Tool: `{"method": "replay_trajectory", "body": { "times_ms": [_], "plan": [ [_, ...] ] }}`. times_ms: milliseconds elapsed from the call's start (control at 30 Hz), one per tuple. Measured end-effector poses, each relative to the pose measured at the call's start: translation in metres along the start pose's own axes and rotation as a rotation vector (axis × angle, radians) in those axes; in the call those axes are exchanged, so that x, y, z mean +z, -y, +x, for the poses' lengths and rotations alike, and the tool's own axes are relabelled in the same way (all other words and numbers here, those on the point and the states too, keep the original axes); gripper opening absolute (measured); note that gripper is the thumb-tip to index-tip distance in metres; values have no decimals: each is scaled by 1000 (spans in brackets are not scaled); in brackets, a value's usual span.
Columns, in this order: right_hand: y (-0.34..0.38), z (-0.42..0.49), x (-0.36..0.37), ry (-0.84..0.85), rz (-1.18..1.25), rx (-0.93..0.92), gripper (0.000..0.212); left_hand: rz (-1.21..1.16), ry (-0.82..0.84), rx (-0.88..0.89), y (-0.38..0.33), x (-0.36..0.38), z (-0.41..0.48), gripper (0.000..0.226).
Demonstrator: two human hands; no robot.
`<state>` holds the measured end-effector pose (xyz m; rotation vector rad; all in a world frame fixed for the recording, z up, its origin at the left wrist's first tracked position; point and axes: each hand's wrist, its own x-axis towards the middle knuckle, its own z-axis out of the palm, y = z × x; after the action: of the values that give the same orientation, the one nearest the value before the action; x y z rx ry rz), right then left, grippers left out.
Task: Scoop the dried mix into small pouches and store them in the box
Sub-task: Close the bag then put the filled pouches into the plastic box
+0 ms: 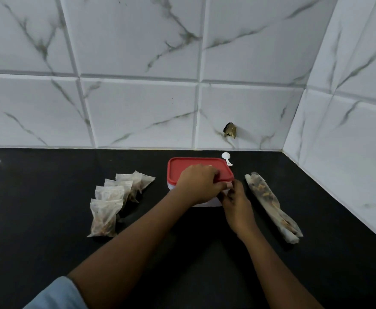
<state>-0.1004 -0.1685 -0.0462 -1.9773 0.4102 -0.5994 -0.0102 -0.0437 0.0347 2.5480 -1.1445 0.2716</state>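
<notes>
- Box [207,203]: rectangular with rounded corners; white, smooth plastic body; it stands on the counter [49,197] near the middle, a little way out from the wall; the red lid [193,167] lies flat on top, glossy, with a raised rim.
- Pouches [113,197]: several small, flat, square-cut sachets of thin, translucent, crinkled material; brownish mix shows through; they overlap in a slanting row on the counter, left of the box and apart from it.
- Bag [271,204]: a long, narrow roll of the same cloudy, wrinkled film; dark and tan bits show inside; it lies slantwise on the counter, just right of the box.
- Scoop [226,158]: small, white plastic, round bowl and short handle; it lies behind the box's far right corner, near the wall.
- Counter: black, matte, smooth; tiles [138,108] behind and to the right are white with grey veins and bevelled edges; one tile has a dark, ragged hole [229,130].
- Left hand [199,184]: palm down on the lid; fingers curled over the lid's right edge, gripping it; forearm reaches in from the lower left, with a pale blue sleeve [58,293] at the elbow.
- Right hand [236,204]: back upward at the box's near right corner; fingers bent toward the lid's corner and meeting the left thumb; whether they grip the rim I cannot tell.
</notes>
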Motion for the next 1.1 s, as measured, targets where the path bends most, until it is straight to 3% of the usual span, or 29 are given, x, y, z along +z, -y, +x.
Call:
{"method": "replay_trajectory", "body": {
  "times_ms": [167,300,500,667,867,967,1100],
  "plan": [
    [-2,-3,2,14,86,18,40,-53,116,-61,58,-27,-26,76],
    [-2,-3,3,20,94,17,41,-357,213,-47,102,-37,-49,69],
    [-2,-1,3,4,116,30,37,-584,64,-28,110,-33,-47,44],
    [6,-5,2,20,61,38,40,-573,-72,-60,108,-62,-27,21],
    [5,-6,2,19,153,90,66,-696,-462,-183,91,-93,-11,16],
    [10,-13,-4,-96,256,83,79,-652,-494,-133,73,-104,-28,19],
    [43,-28,-21,-426,298,-247,50,-690,-390,-96,59,-105,-67,21]
  ]
}}
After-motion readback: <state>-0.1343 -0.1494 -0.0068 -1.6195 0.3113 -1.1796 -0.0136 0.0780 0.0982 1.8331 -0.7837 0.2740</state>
